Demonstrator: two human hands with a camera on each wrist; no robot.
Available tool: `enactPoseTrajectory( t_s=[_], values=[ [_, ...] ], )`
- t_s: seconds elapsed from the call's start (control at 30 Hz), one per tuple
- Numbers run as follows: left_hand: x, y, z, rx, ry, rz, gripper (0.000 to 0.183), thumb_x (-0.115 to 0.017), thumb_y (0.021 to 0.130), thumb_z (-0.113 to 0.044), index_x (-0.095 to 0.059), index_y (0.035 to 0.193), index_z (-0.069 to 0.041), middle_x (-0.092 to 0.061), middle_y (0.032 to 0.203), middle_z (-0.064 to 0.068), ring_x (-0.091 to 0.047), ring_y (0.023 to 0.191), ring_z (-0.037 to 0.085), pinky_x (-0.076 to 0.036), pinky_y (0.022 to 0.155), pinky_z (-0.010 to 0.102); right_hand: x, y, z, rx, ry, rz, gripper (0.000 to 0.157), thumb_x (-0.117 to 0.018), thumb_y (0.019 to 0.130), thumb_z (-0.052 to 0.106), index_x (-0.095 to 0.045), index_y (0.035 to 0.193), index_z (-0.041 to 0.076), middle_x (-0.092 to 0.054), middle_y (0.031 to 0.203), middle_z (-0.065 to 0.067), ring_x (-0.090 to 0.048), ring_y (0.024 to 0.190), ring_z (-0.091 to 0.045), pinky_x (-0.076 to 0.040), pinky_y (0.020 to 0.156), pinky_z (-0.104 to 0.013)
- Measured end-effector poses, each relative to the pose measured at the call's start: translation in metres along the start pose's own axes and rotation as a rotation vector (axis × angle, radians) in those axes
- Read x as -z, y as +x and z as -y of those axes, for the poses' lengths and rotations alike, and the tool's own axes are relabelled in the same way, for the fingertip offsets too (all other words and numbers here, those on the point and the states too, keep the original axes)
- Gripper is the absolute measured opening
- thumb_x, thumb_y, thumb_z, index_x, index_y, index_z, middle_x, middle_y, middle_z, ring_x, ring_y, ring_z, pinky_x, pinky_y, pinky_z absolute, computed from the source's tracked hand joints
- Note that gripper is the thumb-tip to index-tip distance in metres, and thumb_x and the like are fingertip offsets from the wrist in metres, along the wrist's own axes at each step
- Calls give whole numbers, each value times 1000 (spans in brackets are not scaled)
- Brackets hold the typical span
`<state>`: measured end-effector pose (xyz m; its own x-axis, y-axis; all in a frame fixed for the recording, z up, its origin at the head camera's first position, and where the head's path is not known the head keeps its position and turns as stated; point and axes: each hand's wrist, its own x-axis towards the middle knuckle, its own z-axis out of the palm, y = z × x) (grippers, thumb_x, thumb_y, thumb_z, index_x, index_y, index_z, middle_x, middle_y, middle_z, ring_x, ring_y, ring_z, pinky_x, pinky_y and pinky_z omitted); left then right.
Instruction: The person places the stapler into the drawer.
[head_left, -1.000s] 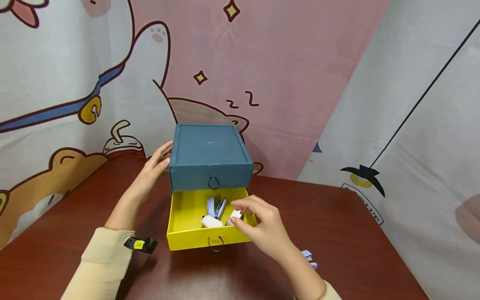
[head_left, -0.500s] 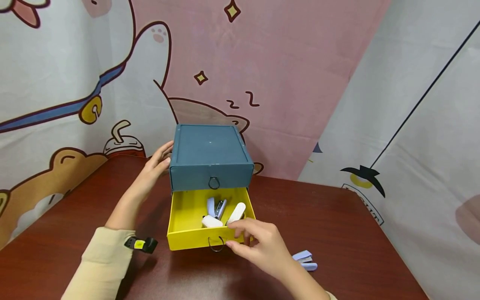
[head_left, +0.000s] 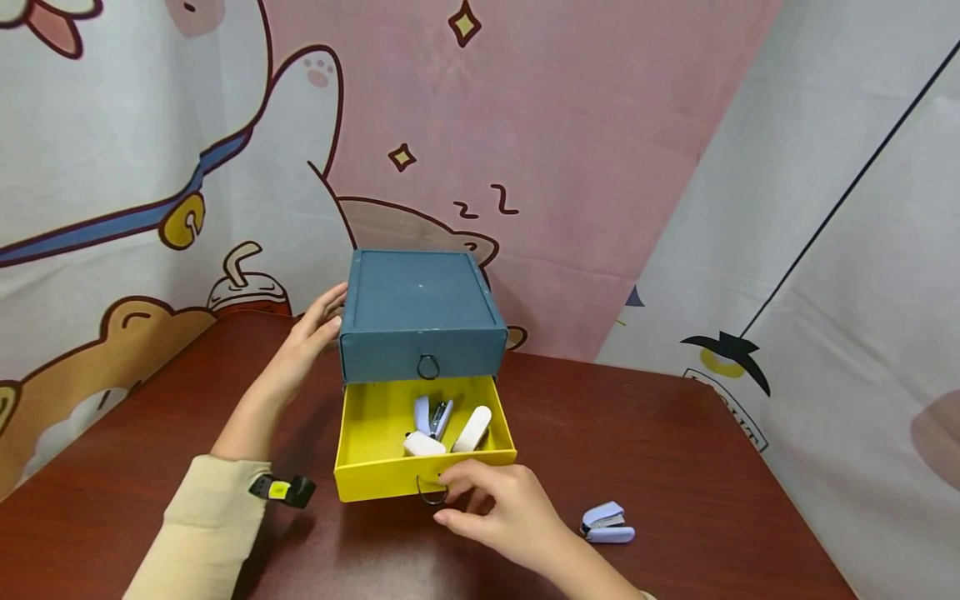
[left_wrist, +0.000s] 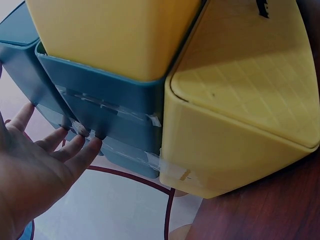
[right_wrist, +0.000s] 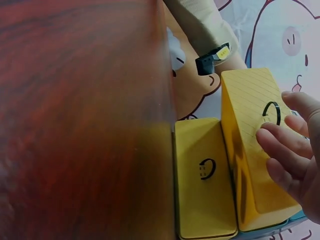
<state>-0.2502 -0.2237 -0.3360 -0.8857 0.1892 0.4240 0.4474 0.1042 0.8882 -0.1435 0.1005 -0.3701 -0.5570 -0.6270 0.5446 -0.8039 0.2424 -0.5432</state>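
A drawer cabinet with a blue top [head_left: 420, 287] stands on the table, its yellow drawer [head_left: 382, 483] pulled out. My left hand [head_left: 300, 346] rests against the cabinet's left side with fingers extended; the left wrist view shows the fingertips on the blue wall [left_wrist: 117, 102]. At the drawer front is my right hand [head_left: 513, 508], fingers slightly bent, right beside the black ring handle [right_wrist: 278, 112] and not hooked through it. Inside the drawer lie a lilac stapler [head_left: 444, 419], a white block-like piece [head_left: 424, 444] and a longer white rounded object [head_left: 472, 429].
Another lilac stapler [head_left: 609, 525] lies on the table right of the right hand. Under the pulled-out drawer sits a pushed-in yellow drawer [right_wrist: 202, 205] with its own ring. A printed cloth [head_left: 570, 167] hangs behind the table.
My right hand has moved from over the drawer's right side down and left to the front handle. The long white object and the table stapler have come into full view. Left hand stays put.
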Motion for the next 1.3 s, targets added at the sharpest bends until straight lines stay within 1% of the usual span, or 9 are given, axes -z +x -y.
enactPoseTrajectory(
  t_s=[0.13,0.2,0.3,0.4,0.57,0.77,0.97,1.13,1.3],
  values=[
    [0,0,0,1,1,-2,57,-40,103,-29,-18,155,-20,-20,156,10,-24,138,33,-24,105,59,-4,0,-2,-67,17,41,19,-77,82,20,-68,97,15,-69,84,5,-59,66,6,-49,57,-16],
    [0,0,0,2,3,-3,57,-40,103,-29,-18,155,-20,-20,156,9,-24,138,33,-24,105,59,-6,-1,-3,-82,33,47,15,-77,83,20,-67,94,16,-69,84,5,-60,68,5,-50,58,-18],
    [-1,0,0,2,1,-3,57,-40,103,-29,-18,155,-20,-20,156,10,-24,138,33,-24,105,59,-10,0,-4,-62,30,24,12,-77,83,20,-66,88,17,-68,81,7,-61,71,4,-49,57,-17],
    [-1,0,0,3,2,-3,57,-39,103,-29,-18,155,-20,-19,156,10,-24,138,33,-24,105,59,-12,1,-3,-27,-3,-18,11,-77,83,19,-66,84,18,-66,77,11,-60,72,6,-48,57,-15],
    [-1,0,0,3,1,0,57,-39,103,-29,-18,155,-20,-19,157,10,-24,139,33,-24,105,59,-15,2,-3,11,-69,-73,12,-76,84,21,-65,80,22,-62,74,16,-55,66,5,-46,57,-13],
    [-1,0,0,-2,1,-1,56,-39,103,-29,-17,155,-20,-19,157,10,-24,138,33,-24,105,59,-15,6,-4,8,-95,-125,14,-77,83,25,-64,77,24,-59,73,20,-55,64,-1,-46,58,-16],
    [-1,-1,0,-10,-2,0,56,-38,103,-28,-17,155,-19,-19,156,11,-24,138,34,-24,105,59,-18,14,-10,-46,-118,-153,15,-77,81,24,-64,75,26,-60,74,21,-57,66,-5,-49,59,-25],
    [-1,-1,-1,-12,-12,-1,56,-37,104,-28,-17,155,-18,-19,156,12,-24,138,34,-24,104,60,-21,23,-15,-110,-142,-168,16,-78,80,22,-64,74,27,-60,74,22,-57,66,-6,-48,60,-25],
    [-2,0,-2,-12,-13,-2,56,-38,103,-28,-17,155,-17,-19,156,12,-24,138,34,-24,104,60,-24,34,-21,-154,-127,-181,18,-79,80,20,-63,74,26,-61,74,20,-57,67,-5,-49,61,-25]
  ],
)
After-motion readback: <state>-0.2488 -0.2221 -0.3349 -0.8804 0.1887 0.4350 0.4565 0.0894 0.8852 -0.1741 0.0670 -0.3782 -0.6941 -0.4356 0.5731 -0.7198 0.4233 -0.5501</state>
